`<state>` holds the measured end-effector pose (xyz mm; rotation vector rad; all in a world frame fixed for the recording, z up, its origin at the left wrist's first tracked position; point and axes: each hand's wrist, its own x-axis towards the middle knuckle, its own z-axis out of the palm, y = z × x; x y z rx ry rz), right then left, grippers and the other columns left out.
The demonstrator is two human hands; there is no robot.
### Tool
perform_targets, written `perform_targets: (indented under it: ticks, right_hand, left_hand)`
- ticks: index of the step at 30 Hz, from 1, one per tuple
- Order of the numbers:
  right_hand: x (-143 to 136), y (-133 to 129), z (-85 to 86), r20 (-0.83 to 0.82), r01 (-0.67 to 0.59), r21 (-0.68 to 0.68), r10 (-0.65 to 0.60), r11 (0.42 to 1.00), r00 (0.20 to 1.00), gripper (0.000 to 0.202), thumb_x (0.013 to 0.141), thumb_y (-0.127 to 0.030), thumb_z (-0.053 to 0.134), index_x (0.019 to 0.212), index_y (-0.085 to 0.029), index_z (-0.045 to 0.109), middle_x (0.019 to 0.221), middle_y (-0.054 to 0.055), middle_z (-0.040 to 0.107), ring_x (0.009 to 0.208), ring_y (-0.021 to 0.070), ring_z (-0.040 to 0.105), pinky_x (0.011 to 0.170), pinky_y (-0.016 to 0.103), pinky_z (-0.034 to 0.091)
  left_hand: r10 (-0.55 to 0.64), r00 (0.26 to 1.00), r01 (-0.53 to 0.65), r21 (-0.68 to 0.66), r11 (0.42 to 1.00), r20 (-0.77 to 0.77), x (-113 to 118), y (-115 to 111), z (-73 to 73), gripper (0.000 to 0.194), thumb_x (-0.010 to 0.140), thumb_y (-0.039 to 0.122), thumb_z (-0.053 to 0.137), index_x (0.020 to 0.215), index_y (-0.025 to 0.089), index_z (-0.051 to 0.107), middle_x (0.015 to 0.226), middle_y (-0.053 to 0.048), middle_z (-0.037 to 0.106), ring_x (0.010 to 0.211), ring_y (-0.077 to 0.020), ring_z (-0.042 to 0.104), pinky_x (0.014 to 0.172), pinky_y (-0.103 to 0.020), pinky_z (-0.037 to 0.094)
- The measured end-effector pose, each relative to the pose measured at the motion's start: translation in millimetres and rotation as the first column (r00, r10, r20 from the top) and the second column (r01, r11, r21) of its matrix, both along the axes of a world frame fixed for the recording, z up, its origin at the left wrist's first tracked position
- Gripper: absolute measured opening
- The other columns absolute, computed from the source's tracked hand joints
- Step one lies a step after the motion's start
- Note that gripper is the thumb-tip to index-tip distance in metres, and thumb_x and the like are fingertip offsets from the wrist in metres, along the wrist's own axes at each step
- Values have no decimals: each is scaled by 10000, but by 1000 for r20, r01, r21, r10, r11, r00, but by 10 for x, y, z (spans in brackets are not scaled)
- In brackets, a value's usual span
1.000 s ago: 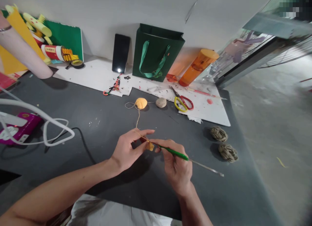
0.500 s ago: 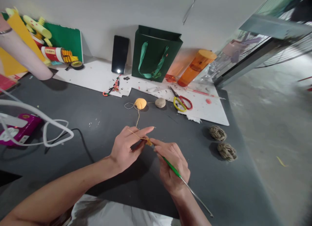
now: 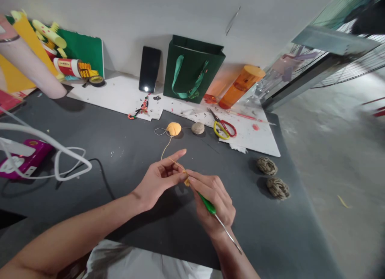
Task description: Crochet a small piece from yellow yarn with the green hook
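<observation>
My left hand [image 3: 158,180] pinches a small yellow crocheted piece [image 3: 187,182] between thumb and fingers, its index finger stretched out with yarn running across it. Against the piece's right side, my right hand [image 3: 215,203] is closed around a green-handled crochet hook [image 3: 207,203], whose metal shaft points down toward the forearm. The hook's working tip is hidden at the fingertips. A thin strand leads up from my left hand to a yellow yarn ball [image 3: 173,129]. Beside that ball sits a beige one [image 3: 197,128].
Scissors [image 3: 224,128] lie on a white board [image 3: 114,95]. Behind stand a phone [image 3: 149,69], a green bag [image 3: 192,70] and an orange bottle [image 3: 240,86]. Two grey-brown yarn bundles [image 3: 278,188] rest at right; white cables [image 3: 72,150] loop at left.
My left hand has turned, its thumb now on the crocheted piece and its index finger raised. The hook's free end has swung up and left. The yarn strand bends further left.
</observation>
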<state>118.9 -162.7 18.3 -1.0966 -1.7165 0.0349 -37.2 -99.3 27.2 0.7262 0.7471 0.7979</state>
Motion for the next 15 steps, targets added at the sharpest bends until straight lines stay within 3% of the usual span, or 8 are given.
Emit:
perform_targets:
  ticks: [5,11,15]
  right_hand:
    - [11,-24,0,-45,-14,-31,13,999,999,431,915,-53,662,1243,-328,712,1143,71,825,882,227,801,691,384,620]
    - [-30,-62,-98,-340,-27,-122,-16,992,940,326,947,-73,631,1170,-295,713,1035,57,838,867,243,792,685,408,625]
    - [-45,-83,-91,-329,121,-150,-165,981,930,195,997,-169,587,1082,-256,739,893,46,810,681,190,748,647,358,609]
  left_hand:
    - [-33,982,75,-223,972,186,12,-4,17,584,641,190,951,1194,276,786,759,51,646,714,-76,545,773,-272,407]
    - [-101,963,181,-326,928,248,8,2,6,626,624,196,966,1213,278,768,788,54,698,746,-85,616,815,-276,415]
    - [-104,974,168,-328,930,203,0,10,-5,723,604,238,979,1282,279,731,880,17,765,870,-133,690,861,-285,427]
